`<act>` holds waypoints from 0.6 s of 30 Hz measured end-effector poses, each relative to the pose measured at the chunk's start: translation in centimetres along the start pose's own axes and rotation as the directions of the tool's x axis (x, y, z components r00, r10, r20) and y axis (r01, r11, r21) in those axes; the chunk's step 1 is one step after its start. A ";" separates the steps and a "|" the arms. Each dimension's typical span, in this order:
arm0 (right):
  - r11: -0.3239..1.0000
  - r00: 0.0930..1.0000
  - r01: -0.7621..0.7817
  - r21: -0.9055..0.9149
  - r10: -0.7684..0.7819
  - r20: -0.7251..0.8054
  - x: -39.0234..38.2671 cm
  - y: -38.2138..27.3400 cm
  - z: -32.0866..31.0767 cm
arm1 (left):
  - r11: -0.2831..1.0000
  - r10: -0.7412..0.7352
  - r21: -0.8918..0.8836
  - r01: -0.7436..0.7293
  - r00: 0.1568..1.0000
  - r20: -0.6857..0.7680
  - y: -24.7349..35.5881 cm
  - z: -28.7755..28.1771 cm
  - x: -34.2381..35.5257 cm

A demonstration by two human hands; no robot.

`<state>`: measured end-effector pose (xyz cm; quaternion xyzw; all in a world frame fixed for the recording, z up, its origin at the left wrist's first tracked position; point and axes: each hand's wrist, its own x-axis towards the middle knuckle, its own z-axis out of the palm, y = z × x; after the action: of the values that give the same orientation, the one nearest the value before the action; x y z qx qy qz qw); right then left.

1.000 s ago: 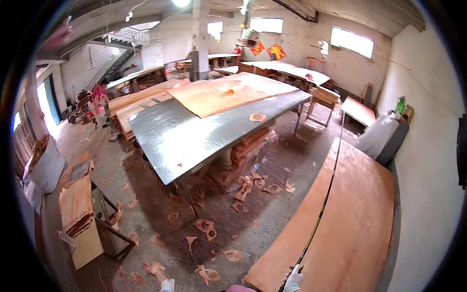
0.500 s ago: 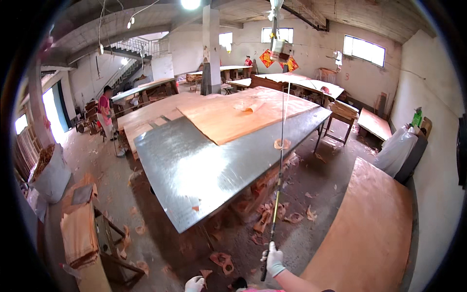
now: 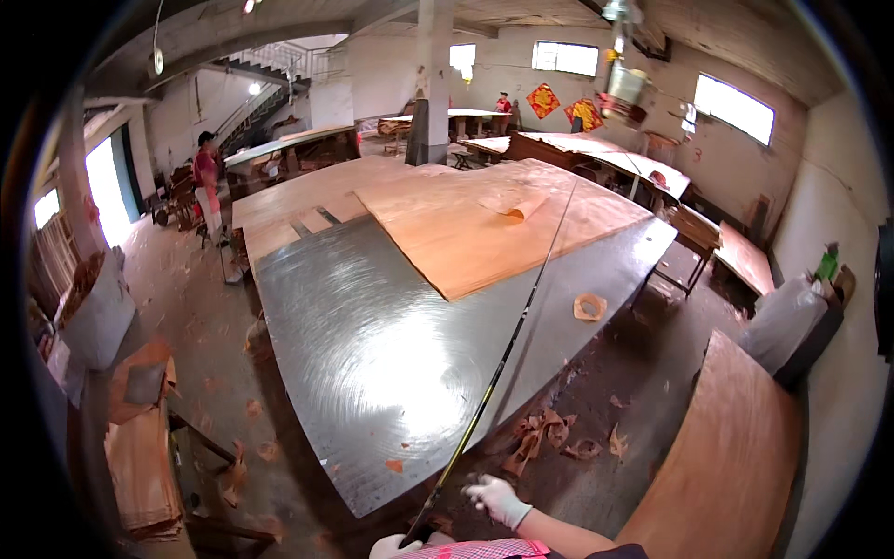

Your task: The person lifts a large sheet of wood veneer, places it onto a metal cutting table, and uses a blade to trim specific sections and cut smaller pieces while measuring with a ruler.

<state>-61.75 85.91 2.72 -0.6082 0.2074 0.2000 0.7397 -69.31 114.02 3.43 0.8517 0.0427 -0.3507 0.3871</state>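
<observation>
A long thin tapering pole (image 3: 482, 402), dark with a yellow section, slants up and away across the metal-topped table (image 3: 372, 307). My left hand (image 3: 395, 548), in a white glove at the lower edge, closes round its near end; part of that hand is cut off. To the right of the pole, my right hand (image 3: 500, 500), also white-gloved, is apart from it with fingers loosely spread. Beyond, the tip of the pole reaches over thin orange-brown veneer sheets (image 3: 456, 238), with a curled piece (image 3: 514, 209) lying on top. A small scrap with a hole (image 3: 589, 307) rests on the metal.
A wide brown board (image 3: 726, 447) lies at the right by the wall. Stacked veneer (image 3: 140, 475) stands at the lower left, near a white sack (image 3: 98, 312). Scraps (image 3: 540, 438) litter the floor. A person (image 3: 207, 186) stands far left. A blurred device (image 3: 626, 93) hangs overhead.
The pole has swung down from nearly upright to a slant over the table. My right hand has let go of it, and my left hand now holds its near end. The view has shifted.
</observation>
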 end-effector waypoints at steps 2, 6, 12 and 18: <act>0.913 0.986 0.024 0.407 0.045 -0.159 2.2 -4.1 -2.0 | 0.997 -0.002 -0.075 0.000 1.000 -0.021 0.3 -1.0 1.6; 0.991 0.997 0.003 0.135 0.007 -0.076 8.2 -10.0 -6.5 | 0.966 -0.034 -0.257 0.011 0.996 -0.087 1.6 -3.5 3.3; 0.992 0.998 0.051 0.119 -0.047 -0.036 18.7 -20.1 -3.3 | 0.947 -0.115 -0.318 0.037 0.966 -0.233 10.1 -8.2 6.5; 0.844 0.946 0.287 -0.452 -0.323 -0.004 36.9 -28.5 -6.4 | 0.918 -0.211 -0.395 0.027 0.878 -0.430 14.2 -7.2 10.9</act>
<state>-15.81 76.09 4.58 -0.7940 0.0861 0.0975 0.5939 -52.18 106.92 8.76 0.8156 0.2539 -0.1455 0.4991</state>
